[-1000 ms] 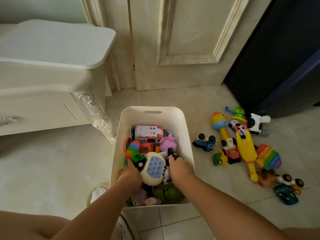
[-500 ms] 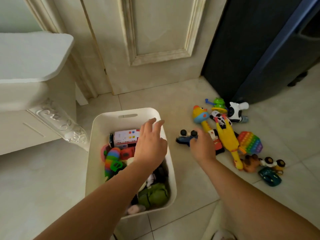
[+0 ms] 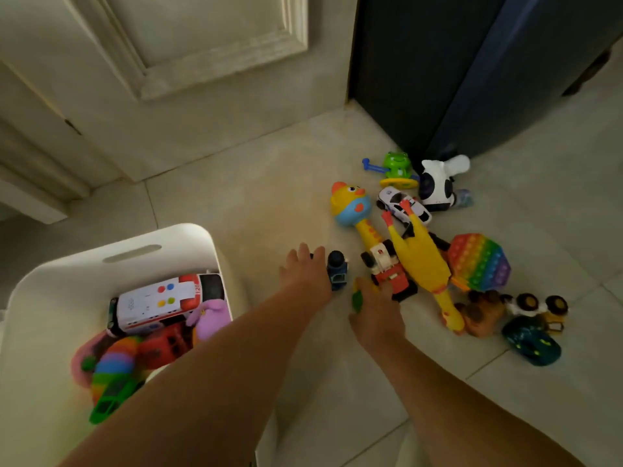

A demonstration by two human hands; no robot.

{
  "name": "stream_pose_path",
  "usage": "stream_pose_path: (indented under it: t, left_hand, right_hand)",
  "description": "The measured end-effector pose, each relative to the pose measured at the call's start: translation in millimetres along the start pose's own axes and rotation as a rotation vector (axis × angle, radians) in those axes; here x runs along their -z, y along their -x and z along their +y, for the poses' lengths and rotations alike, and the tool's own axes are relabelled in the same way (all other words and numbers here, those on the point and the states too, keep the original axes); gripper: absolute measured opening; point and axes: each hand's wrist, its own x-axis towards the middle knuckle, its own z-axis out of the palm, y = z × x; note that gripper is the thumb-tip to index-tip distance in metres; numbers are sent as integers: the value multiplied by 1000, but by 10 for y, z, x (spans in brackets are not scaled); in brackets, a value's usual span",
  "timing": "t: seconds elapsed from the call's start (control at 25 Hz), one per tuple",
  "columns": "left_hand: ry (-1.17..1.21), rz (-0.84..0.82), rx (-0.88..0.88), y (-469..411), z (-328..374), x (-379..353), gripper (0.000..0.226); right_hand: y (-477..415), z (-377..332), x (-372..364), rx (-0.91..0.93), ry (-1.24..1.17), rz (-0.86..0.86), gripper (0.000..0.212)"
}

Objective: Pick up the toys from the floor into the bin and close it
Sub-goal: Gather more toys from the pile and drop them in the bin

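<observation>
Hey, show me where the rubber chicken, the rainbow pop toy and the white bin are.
rubber chicken (image 3: pixel 423 261), head view, middle of its yellow body.
rainbow pop toy (image 3: pixel 480 263), head view, centre of its bubbled face.
white bin (image 3: pixel 185 253), head view, far wall right of the handle slot.

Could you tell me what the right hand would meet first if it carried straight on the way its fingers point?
Probably the red-and-white toy truck, which lies just beyond the right hand; depth is unclear, so they may already touch.

Dim, soft indoor light; slight motion blur, wide-angle bending at edges.
</observation>
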Motion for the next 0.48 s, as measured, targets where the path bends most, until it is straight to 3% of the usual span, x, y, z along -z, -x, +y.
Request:
stream_pose_path:
  t: [0.08, 0.28, 0.4, 0.48]
  left_hand:
    - [-45, -33, 13, -201, 31, -102, 76]
    - [-10, -47, 106, -306, 164, -266, 42]
    - [35, -133, 117, -215, 163, -168, 38]
    - [192, -198, 81, -99, 153, 24, 34]
  right_hand:
    - [-72, 9, -43, -17, 8, 35, 68]
    - [10, 101, -198, -49, -46, 49, 67]
    - [89, 126, -103, -142, -304, 7, 67]
    - [118, 60, 50, -161, -526, -5, 66]
